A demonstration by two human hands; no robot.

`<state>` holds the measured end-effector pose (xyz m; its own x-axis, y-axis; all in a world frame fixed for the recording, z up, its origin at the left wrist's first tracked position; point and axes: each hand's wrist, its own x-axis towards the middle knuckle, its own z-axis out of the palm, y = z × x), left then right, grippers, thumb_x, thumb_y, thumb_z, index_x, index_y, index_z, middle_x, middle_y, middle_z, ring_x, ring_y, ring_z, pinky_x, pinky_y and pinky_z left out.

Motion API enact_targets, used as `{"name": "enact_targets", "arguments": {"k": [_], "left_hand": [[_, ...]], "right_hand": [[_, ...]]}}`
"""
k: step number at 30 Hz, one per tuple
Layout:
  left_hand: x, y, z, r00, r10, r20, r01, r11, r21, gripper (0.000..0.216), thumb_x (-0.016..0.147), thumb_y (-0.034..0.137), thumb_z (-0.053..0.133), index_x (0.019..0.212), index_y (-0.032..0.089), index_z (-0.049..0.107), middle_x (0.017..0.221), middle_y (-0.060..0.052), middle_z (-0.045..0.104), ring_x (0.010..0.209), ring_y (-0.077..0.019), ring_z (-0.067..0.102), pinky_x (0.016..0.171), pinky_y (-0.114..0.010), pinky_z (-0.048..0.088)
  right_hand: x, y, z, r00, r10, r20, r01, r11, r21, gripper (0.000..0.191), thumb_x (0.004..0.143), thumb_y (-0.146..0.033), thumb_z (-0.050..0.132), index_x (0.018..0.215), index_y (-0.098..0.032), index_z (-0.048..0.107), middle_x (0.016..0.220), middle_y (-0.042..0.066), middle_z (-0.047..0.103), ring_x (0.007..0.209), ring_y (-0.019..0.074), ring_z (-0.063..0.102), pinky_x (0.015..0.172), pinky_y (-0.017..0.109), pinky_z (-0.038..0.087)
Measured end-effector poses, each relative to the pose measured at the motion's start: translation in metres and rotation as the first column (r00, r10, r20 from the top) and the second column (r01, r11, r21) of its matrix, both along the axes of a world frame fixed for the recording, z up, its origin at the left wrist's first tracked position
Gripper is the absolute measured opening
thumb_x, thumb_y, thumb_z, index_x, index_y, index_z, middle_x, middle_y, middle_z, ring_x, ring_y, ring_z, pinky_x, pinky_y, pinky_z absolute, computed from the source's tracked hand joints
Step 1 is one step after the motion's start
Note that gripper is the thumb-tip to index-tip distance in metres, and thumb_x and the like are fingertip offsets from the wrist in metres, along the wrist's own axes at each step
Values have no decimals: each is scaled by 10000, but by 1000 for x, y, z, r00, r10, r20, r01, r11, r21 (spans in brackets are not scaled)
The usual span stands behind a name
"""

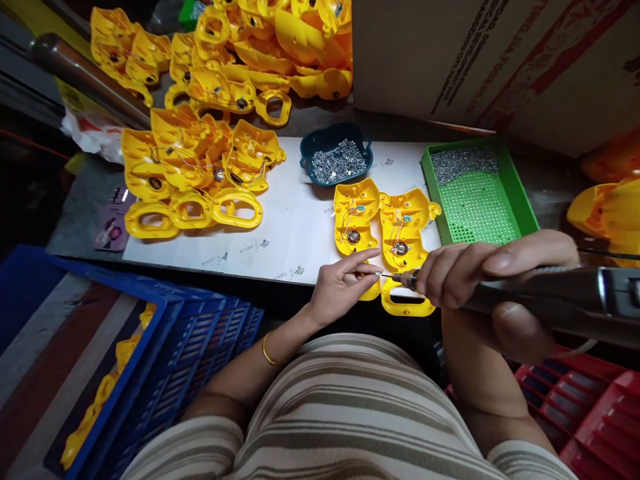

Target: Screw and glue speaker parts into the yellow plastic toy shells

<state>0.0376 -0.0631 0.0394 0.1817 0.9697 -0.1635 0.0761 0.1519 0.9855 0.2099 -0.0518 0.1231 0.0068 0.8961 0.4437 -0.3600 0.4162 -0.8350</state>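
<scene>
My right hand (480,267) is wrapped round a dark electric screwdriver (550,300), whose bit points left. At the bit's tip, my left hand (343,283) pinches a small shiny screw (379,273) between thumb and finger. Just beyond my hands lie two yellow plastic shell halves, a left one (356,207) and a right one (406,223), open side up. Each shows thin wires, a small green board and a round metal part. Their looped handles point toward me, the left one partly covered by my left hand.
A dark bowl of small metal parts (313,150) and a green tray of screws (527,213) stand behind. More yellow shells (195,160) are piled left and at the back. A cardboard box (400,67) rises at back right; blue crates (200,333) and a red crate (600,400) flank me.
</scene>
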Motion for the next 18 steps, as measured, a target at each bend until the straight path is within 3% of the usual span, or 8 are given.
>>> {"name": "enact_targets", "arguments": {"k": [11, 18], "left_hand": [[-2, -1, -1, 994, -82, -73, 91, 987, 130, 465, 834, 227, 673, 1290, 180, 598, 987, -61, 760, 873, -165, 728, 831, -227, 572], [-4, -3, -9, 968, -114, -223, 182, 931, 315, 432, 890, 258, 620, 1316, 203, 578, 993, -43, 758, 946, -160, 705, 984, -289, 507]], "right_hand": [[-4, 4, -6, 1000, 8, 5, -8, 999, -53, 173, 774, -383, 702, 859, -279, 593, 483, -71, 517, 377, 115, 506, 403, 275, 448], [-3, 2, -6, 996, 91, -22, -92, 991, -94, 164, 793, -335, 701, 910, -256, 616, 547, -60, 551, 431, 108, 543, 444, 284, 462]]}}
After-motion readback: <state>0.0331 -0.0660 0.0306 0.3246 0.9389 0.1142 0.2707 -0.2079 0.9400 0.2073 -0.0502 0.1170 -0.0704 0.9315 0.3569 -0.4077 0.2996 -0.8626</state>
